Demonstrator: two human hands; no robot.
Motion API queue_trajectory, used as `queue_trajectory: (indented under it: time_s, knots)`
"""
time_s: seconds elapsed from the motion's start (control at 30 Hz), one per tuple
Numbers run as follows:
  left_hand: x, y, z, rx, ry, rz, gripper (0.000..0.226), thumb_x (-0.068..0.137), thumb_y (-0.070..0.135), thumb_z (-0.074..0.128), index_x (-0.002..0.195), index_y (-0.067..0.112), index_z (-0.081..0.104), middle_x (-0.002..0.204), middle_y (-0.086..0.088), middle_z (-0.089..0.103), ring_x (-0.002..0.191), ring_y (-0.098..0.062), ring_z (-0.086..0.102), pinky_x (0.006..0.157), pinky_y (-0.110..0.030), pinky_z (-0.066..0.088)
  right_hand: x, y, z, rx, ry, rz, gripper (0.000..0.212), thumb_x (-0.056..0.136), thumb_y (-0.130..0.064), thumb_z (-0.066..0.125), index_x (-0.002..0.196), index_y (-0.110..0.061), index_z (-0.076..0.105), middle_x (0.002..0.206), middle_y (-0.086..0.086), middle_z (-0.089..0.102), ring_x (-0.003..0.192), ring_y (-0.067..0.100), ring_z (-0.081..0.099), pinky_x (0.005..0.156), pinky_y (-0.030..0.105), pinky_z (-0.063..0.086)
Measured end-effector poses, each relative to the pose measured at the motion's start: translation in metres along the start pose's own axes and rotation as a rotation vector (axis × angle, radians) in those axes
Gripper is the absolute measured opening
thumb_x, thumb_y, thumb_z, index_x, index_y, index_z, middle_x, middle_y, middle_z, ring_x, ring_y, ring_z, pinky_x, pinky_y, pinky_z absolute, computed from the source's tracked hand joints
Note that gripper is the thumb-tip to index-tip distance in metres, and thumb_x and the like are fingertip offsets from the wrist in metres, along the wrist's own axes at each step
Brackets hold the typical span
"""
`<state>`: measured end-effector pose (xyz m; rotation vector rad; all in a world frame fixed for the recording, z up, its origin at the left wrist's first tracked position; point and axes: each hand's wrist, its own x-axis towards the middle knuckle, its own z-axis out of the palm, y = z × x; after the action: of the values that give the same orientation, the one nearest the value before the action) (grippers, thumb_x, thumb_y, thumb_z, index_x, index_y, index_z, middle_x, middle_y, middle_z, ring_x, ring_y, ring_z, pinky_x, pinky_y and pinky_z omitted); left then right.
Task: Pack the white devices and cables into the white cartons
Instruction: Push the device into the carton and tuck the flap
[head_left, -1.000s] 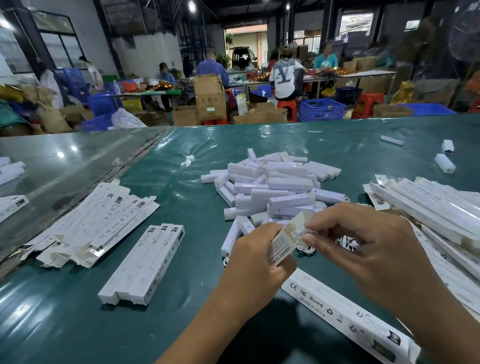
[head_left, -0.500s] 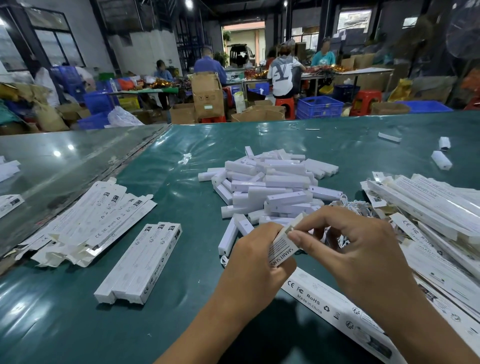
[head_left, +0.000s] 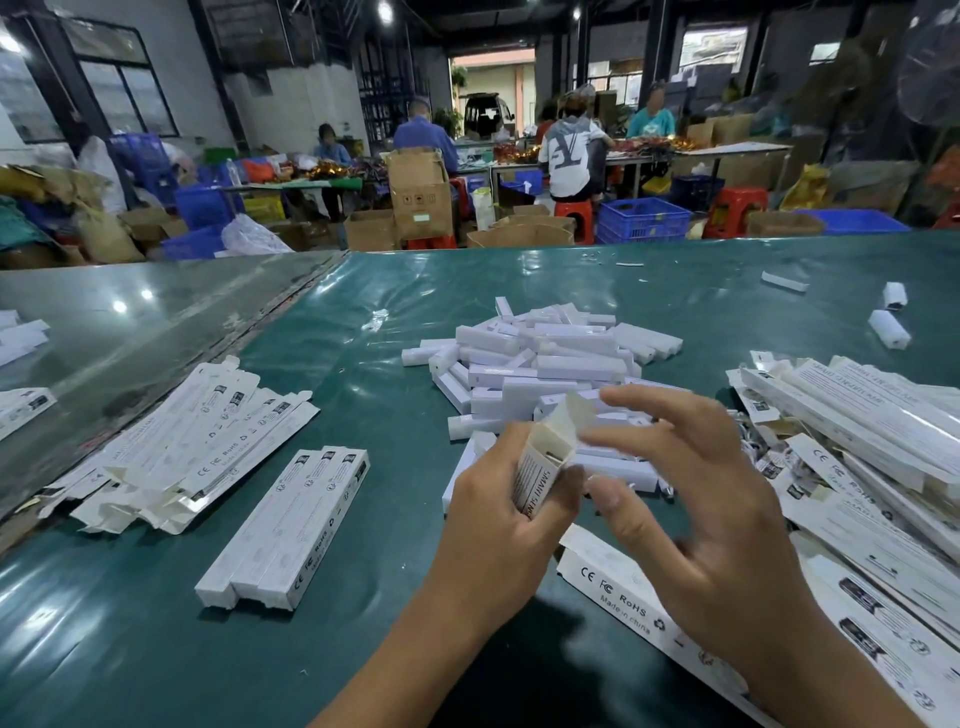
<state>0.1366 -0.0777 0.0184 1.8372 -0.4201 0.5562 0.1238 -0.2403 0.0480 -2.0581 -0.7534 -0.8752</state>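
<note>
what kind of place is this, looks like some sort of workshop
Most likely a small packing workshop or warehouse floor. A long green table holds a heap of white devices and flat white cartons; the left hand holds one open carton, and behind are brown shipping boxes and blue crates.

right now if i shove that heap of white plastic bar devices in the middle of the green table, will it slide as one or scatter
Probably scatter: the heap of white plastic bar devices lies loose and criss-crossed. The glossy green table likely lets them slide easily. Their flat-sided shapes shouldn't roll far.
</note>
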Motion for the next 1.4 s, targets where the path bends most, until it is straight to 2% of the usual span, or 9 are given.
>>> queue_trajectory:
  time_s: [0.17,0.3,0.4,0.6,0.7,0.8,0.9,1.07,1.4]
  knots:
    - [-0.005,0.001,0.008,-0.091,-0.046,0.018,0.014,0.086,0.047,0.057,0.091,0.035,0.056,0.075,0.014,0.059,0.065,-0.01,0.052,0.059,-0.03,0.044,-0.004,0.006,0.007,0.007,-0.074,-0.051,0.035,0.099,-0.039,0.052,0.121,-0.022,0.073,0.144,0.002,0.052,0.135,0.024,0.047,0.106,0.042,0.044]
    - [-0.01,-0.001,0.011,-0.223,0.029,0.05,0.036,0.091,0.041,0.067,0.122,0.036,0.049,0.106,0.007,0.065,0.081,-0.013,0.064,0.067,-0.025,0.051,-0.004,0.006,0.008,0.109,-0.014,0.056,0.031,0.101,-0.044,0.049,0.117,-0.033,0.073,0.142,-0.008,0.054,0.128,0.019,0.054,0.103,0.027,0.044]
    - [-0.013,0.001,0.015,-0.206,0.084,0.116,0.034,0.095,0.045,0.065,0.126,0.039,0.05,0.108,0.005,0.064,0.082,-0.017,0.064,0.068,-0.034,0.053,-0.004,0.002,0.011,0.263,0.074,0.201,0.018,0.093,-0.042,0.063,0.104,-0.043,0.077,0.128,-0.015,0.061,0.12,0.015,0.06,0.097,0.015,0.043]
    - [-0.014,0.002,0.017,-0.108,0.12,0.247,0.026,0.1,0.035,0.061,0.124,0.03,0.055,0.117,0.006,0.06,0.108,-0.023,0.062,0.089,-0.039,0.052,-0.004,-0.002,0.016,0.646,0.172,0.447,0.034,0.078,-0.035,0.08,0.109,-0.034,0.066,0.113,-0.005,0.071,0.107,0.015,0.067,0.087,0.03,0.056]
    - [-0.011,0.004,0.017,-0.097,0.107,0.283,0.023,0.099,0.027,0.064,0.121,0.022,0.059,0.116,0.002,0.061,0.108,-0.025,0.062,0.087,-0.036,0.052,-0.003,-0.003,0.009,0.545,0.084,0.428,0.022,0.085,-0.041,0.072,0.106,-0.035,0.072,0.107,-0.006,0.075,0.1,0.017,0.071,0.084,0.04,0.058]
    - [-0.009,0.005,0.017,-0.14,0.115,0.242,0.023,0.098,0.029,0.066,0.119,0.022,0.061,0.114,0.001,0.062,0.105,-0.026,0.063,0.082,-0.029,0.052,-0.002,-0.007,0.007,0.511,0.062,0.392,0.019,0.088,-0.046,0.063,0.099,-0.037,0.076,0.102,-0.008,0.076,0.095,0.016,0.072,0.083,0.031,0.056]
    - [-0.012,0.002,0.015,-0.16,0.087,0.231,0.02,0.1,0.026,0.058,0.119,0.024,0.061,0.112,-0.001,0.065,0.1,-0.027,0.064,0.08,-0.037,0.054,-0.001,-0.007,0.005,0.561,0.085,0.398,0.008,0.088,-0.034,0.07,0.091,-0.033,0.077,0.091,-0.005,0.078,0.083,0.012,0.073,0.075,0.021,0.056]
    - [-0.012,0.001,0.013,-0.262,0.08,0.058,0.032,0.09,0.038,0.07,0.118,0.038,0.053,0.113,-0.002,0.065,0.099,-0.028,0.067,0.077,-0.036,0.057,-0.002,-0.003,0.002,0.461,0.075,0.372,0.011,0.084,-0.022,0.071,0.088,-0.031,0.077,0.092,-0.008,0.076,0.082,0.015,0.073,0.072,0.021,0.057]
    - [-0.01,-0.001,0.011,-0.165,0.024,0.166,0.034,0.095,0.032,0.065,0.126,0.04,0.054,0.115,0.001,0.066,0.105,-0.026,0.066,0.077,-0.041,0.06,0.0,-0.002,0.0,0.356,0.111,0.314,0.01,0.089,-0.025,0.068,0.089,-0.03,0.077,0.087,-0.013,0.076,0.081,0.014,0.072,0.069,0.02,0.054]
